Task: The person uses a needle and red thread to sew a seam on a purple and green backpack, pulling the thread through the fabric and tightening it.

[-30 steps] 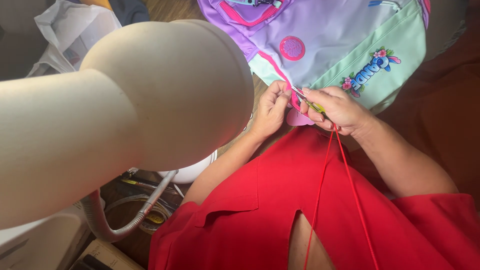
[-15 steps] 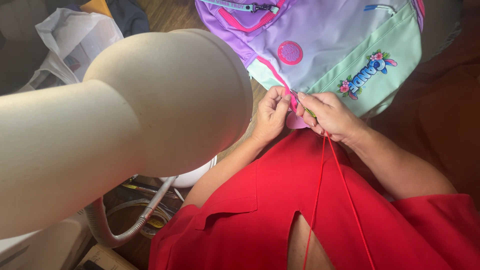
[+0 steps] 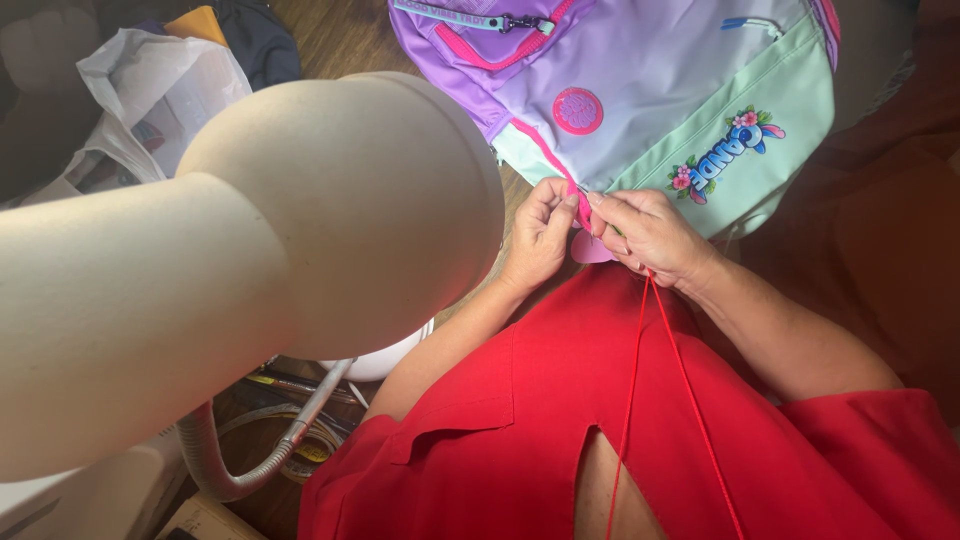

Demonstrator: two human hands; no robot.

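Note:
A purple, mint-green and pink backpack (image 3: 660, 90) lies in front of me on a wooden surface. My left hand (image 3: 540, 235) pinches the pink zipper edge (image 3: 545, 155) at the bag's lower corner. My right hand (image 3: 650, 235) is closed right beside it, fingertips almost touching the left hand's, and holds a red thread (image 3: 640, 380) that runs doubled down over my red shirt. A needle is too small to make out. A pink tab (image 3: 590, 250) shows between the hands.
A big beige lamp head (image 3: 300, 220) on a flexible grey neck (image 3: 260, 450) fills the left half of the view. Behind it lie a white plastic bag (image 3: 150, 90), dark cloth (image 3: 250, 35) and a white bowl-like object (image 3: 385, 360). Cables lie below the lamp.
Both hands have shifted slightly left along the bag's pink zipper edge, and the view has moved so the backpack sits more to the right. The thread stays taut from the right hand.

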